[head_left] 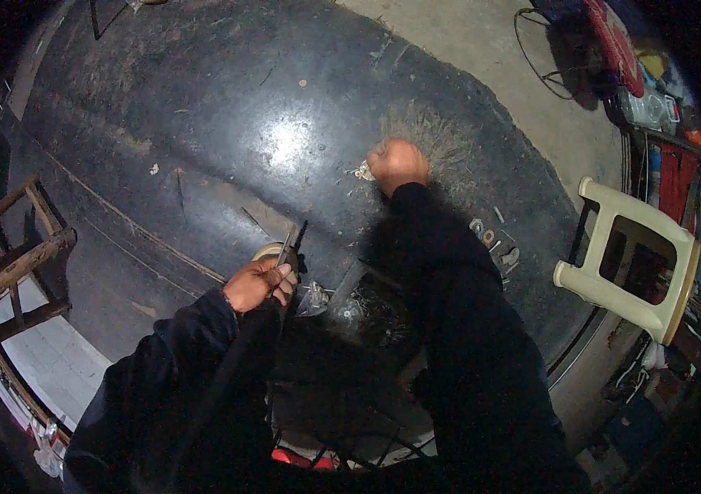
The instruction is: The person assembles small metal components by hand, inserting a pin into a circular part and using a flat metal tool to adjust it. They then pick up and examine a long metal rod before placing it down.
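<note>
My left hand [261,284] is closed around a thin, light metal strip [286,247] that sticks up past the thumb. Right beside it are a dark pointed piece [300,236] and the edge of a round, pale-rimmed thing [268,251], partly covered by the fingers. Farther off, my right hand [400,165] is curled low over the black floor sheet [227,90]. Small pale metal bits [363,171] lie at its fingers. The fingertips point away and down, so what they grip is hidden.
A clear plastic bag [314,298] of small parts lies near my left hand. Loose rings and fittings [489,238] lie right of my right forearm. A cream plastic stool [638,272] lies on its side at right. A wooden frame [25,263] stands at left.
</note>
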{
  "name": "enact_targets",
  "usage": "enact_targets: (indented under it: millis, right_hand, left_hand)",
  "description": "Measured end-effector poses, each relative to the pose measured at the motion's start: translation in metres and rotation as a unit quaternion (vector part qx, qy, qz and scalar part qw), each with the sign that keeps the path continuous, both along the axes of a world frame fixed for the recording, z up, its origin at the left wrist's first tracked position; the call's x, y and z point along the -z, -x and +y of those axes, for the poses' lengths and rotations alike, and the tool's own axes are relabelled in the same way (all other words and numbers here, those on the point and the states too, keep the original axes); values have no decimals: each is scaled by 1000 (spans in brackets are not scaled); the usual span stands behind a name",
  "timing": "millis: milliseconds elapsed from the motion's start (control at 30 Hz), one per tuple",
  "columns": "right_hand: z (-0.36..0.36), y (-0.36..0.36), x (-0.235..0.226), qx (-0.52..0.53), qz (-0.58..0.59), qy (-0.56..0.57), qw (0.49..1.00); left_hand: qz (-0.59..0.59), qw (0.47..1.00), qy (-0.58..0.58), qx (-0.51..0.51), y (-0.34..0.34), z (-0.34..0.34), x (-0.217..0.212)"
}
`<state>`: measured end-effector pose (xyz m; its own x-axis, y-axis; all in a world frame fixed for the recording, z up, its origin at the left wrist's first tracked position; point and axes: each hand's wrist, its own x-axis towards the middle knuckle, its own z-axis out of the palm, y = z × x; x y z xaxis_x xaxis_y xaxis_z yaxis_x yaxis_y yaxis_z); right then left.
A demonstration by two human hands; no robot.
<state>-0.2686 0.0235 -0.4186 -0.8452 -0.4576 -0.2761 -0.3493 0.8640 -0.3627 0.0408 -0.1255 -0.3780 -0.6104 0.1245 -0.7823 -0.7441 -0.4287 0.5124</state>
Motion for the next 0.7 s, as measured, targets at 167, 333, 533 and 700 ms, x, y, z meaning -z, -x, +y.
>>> enact_targets:
  millis: [167, 333, 533, 700]
  right_hand:
    - [-5, 3, 1, -34, -5, -65, 997]
    - [3, -1, -11, -36, -1, 24, 999]
    - [51, -20, -70, -131, -153, 154, 967]
    - [100, -84, -115, -307, -346, 57, 885]
  left_hand:
    - [-14, 1000, 0, 1, 1, 1, 2]
    - [-16, 1000, -5, -19, 5, 2, -6]
    - [-22, 1000, 7, 4, 9, 1, -13]
    - [-36, 999, 2, 22, 8, 1, -7]
